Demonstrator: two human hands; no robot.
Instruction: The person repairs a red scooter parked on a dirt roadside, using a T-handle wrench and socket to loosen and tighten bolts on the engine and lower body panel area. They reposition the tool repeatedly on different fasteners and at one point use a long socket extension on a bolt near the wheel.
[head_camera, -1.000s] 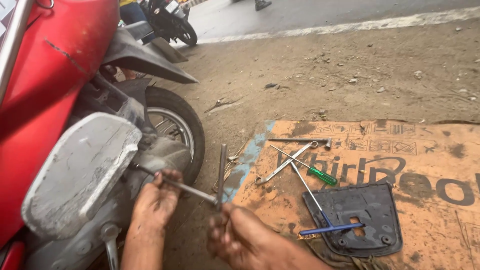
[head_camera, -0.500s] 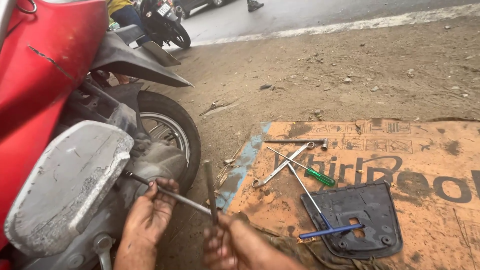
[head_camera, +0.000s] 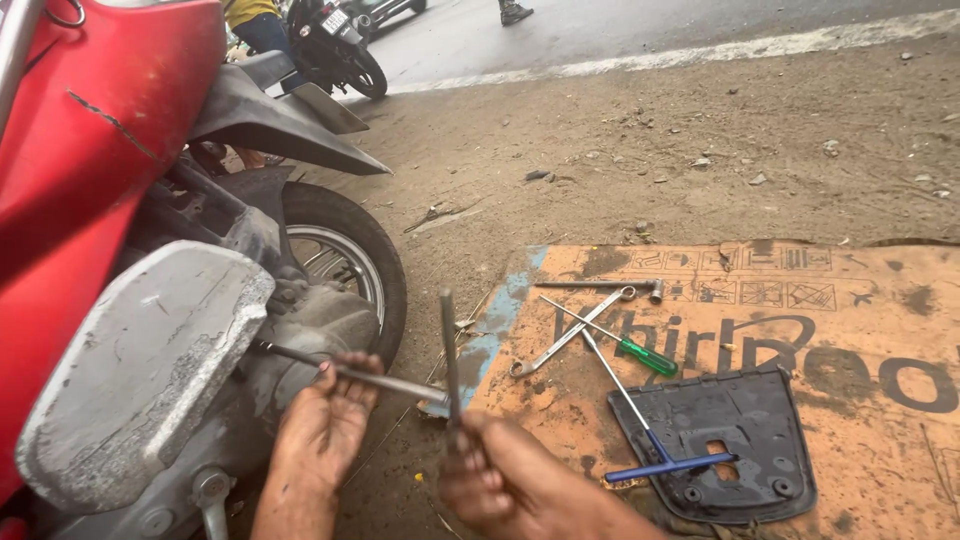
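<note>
A red scooter (head_camera: 90, 150) stands at the left with its rear wheel (head_camera: 345, 265) and grey engine cover (head_camera: 140, 370) close to me. A metal T-handle wrench (head_camera: 390, 380) reaches from my hands into the engine area. My left hand (head_camera: 325, 425) cups the wrench's long shaft near the engine. My right hand (head_camera: 500, 475) grips the upright crossbar (head_camera: 449, 350) at the wrench's near end.
A flattened orange cardboard sheet (head_camera: 850, 330) lies on the dirt to the right. On it rest a green-handled screwdriver (head_camera: 625, 345), a spanner (head_camera: 565, 340), a blue T-handle tool (head_camera: 650, 440) and a black plastic cover panel (head_camera: 720, 440). A parked motorcycle (head_camera: 335, 40) stands by the road behind.
The crossbar in my right hand has turned a little while the shaft stays in the engine area. The view has shifted slightly.
</note>
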